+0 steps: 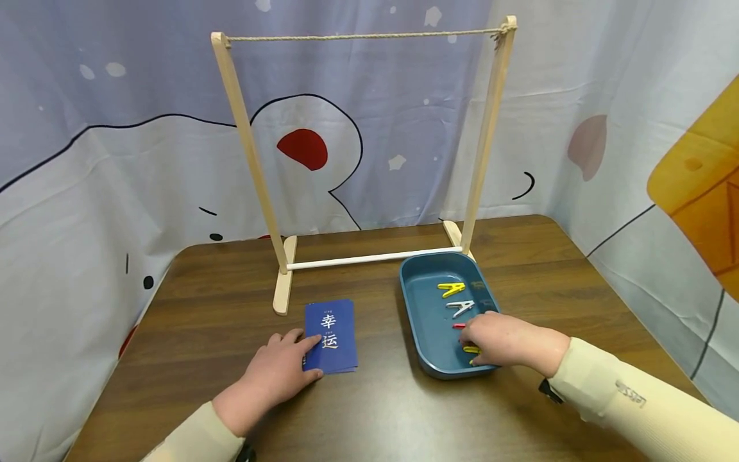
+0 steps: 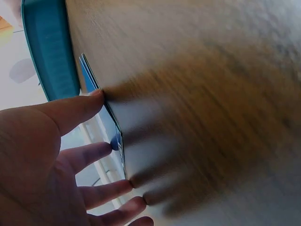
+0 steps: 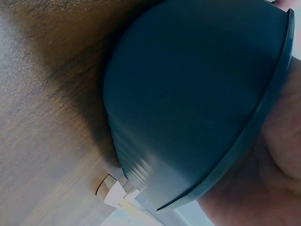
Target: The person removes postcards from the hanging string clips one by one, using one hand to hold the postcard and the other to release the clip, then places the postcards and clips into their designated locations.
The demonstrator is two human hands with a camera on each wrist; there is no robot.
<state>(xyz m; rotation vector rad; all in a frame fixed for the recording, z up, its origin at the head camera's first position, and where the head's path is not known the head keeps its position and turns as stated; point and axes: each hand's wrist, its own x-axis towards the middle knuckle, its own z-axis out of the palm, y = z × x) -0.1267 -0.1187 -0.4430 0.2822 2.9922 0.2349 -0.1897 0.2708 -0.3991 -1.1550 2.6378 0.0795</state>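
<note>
A small stack of blue cards point(image 1: 330, 353) with white and gold characters lies on the table. My left hand point(image 1: 283, 366) rests at its left side, fingers spread, index fingertip on the top card and thumb at the near edge. In the left wrist view, the thumb point(image 2: 77, 110) touches the stack's edge. My right hand point(image 1: 499, 337) reaches over the right rim into a blue-green tray point(image 1: 424, 366). Its fingers point down among a yellow clothespin point(image 1: 471, 350) and a red clothespin point(image 1: 458, 326), both partly hidden; I cannot tell whether they grip one. The tray wall hides the fingertips in the right wrist view.
Farther back in the tray lie another yellow clothespin point(image 1: 451, 289) and a white clothespin point(image 1: 460, 308). Behind stands a wooden frame point(image 1: 245, 135) with a rope point(image 1: 364, 36) strung across its top and a white bar point(image 1: 375, 258) low down. A patterned curtain point(image 1: 404, 128) backs the table.
</note>
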